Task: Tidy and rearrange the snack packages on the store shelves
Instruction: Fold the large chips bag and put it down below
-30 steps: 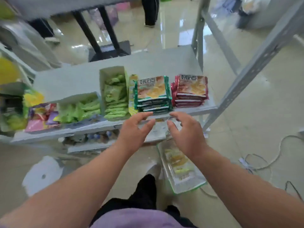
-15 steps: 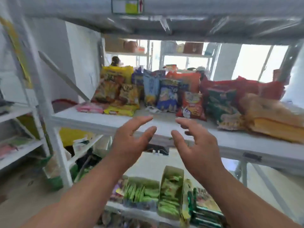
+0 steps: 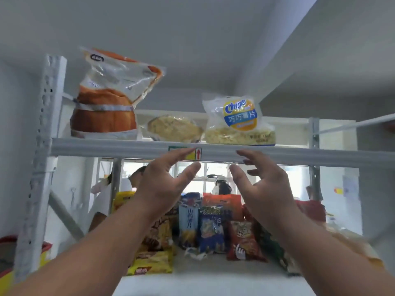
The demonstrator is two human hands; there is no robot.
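My left hand (image 3: 164,184) and my right hand (image 3: 263,186) are raised side by side, palms facing each other, fingers spread and holding nothing, just below the front rail of the top shelf (image 3: 106,149). On that shelf stand a tall clear bag of orange snacks (image 3: 106,107), a flat clear pack of pale chips (image 3: 174,129) and a clear "Chips" bag with a yellow and blue label (image 3: 237,120). The shelf below (image 3: 213,280) holds several upright snack bags: blue (image 3: 210,229), red (image 3: 245,242), and yellow packs lying flat (image 3: 151,262).
A perforated white upright (image 3: 40,159) frames the rack at left, another post (image 3: 314,133) at right. A yellow price label (image 3: 193,153) sits on the top rail. People (image 3: 136,178) stand behind the rack near bright windows. A red and yellow bin (image 3: 46,251) is at lower left.
My view has swung up from the low shelf to the middle shelf and now the top shelf. Both hands rose with it, staying empty and spread.
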